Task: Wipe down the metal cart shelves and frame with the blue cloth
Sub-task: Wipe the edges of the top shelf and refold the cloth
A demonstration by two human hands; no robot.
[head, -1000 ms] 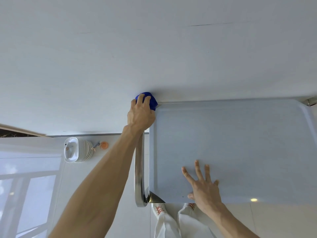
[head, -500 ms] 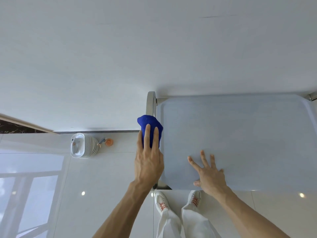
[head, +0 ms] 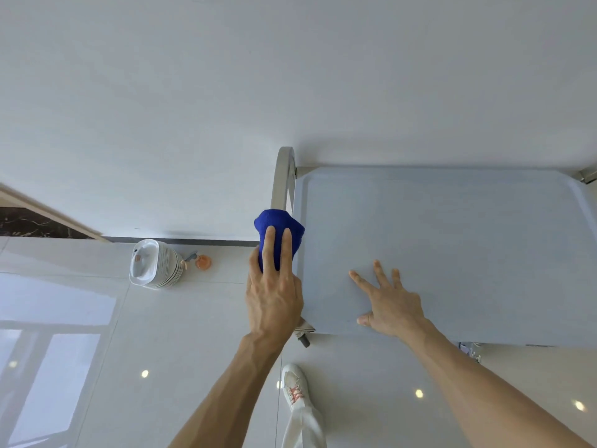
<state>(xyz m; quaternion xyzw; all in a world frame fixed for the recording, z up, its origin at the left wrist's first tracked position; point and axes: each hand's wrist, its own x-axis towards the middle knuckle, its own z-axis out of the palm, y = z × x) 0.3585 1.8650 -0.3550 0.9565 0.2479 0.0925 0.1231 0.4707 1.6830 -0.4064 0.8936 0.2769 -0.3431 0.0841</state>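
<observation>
So over on the far left there's a stack of white plates (head: 154, 265) sitting on the glossy floor (head: 97, 350) by the wall, with a little orange thing (head: 203, 262) just beside it. Both are sitting well apart from the cart, so nothing's crowding that side.

Moving right, the left hand (head: 273, 305) is pressing the blue cloth (head: 278, 236) onto the cart's side rail (head: 283, 179), the curved steel handle tube running along the left edge of the top shelf (head: 452, 247). The fingers (head: 268, 250) are lying flat over the bunched-up cloth, holding it against the tube, thumb tucked out of view. The tube's far stretch, up to the bend near the wall, is sticking out bare past the cloth, and I can't tell from here whether it's been wiped.

Further right, the right hand (head: 389, 305) is resting on the shelf with fingers spread wide, holding nothing, looks like it's just bracing the cart.

Progress-wise I'm guessing this is mid-job: the rail is getting done, the shelf looks clean-ish but I honestly can't tell if it's been wiped, and the lower shelves and legs are hiding under the top one. Only a caster (head: 304, 341) is peeking out.

Room to move: plenty of open floor on the left and near side, but the cart's back edge is sitting tight against the wall (head: 290, 76), so that far side is going to be awkward.
</observation>
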